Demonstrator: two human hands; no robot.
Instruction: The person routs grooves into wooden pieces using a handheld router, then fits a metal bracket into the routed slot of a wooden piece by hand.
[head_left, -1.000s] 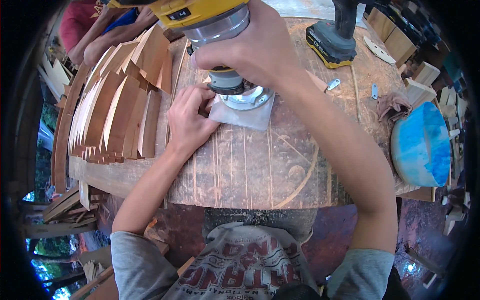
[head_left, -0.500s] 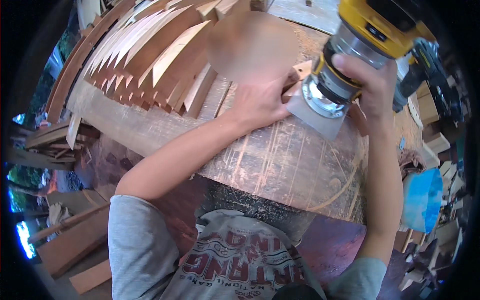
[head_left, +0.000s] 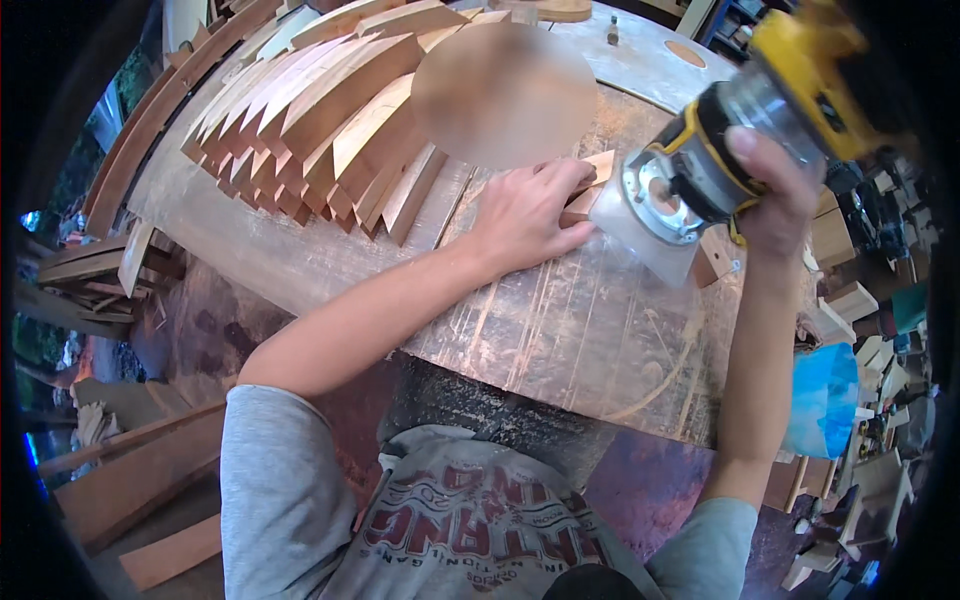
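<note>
The left grip (head_left: pixel 530 218) partly hides the wooden piece (head_left: pixel 603 165); the router (head_left: pixel 738 125) is blurred.

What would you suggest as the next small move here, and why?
I would probably slide the left hand slightly farther from the clear base plate: it seems to grip the wood piece close beside the plate's edge, while the right hand alone holds the router.

Wood pile (head_left: pixel 320 125) on table (head_left: pixel 500 345), left side. Left hand (head_left: pixel 530 217) on wood piece (head_left: pixel 601 166), right of pile. Power tool (head_left: pixel 712 140) in right hand (head_left: pixel 785 195). Tub (head_left: pixel 826 395) far right. Boards (head_left: pixel 150 472) left of person.
</note>
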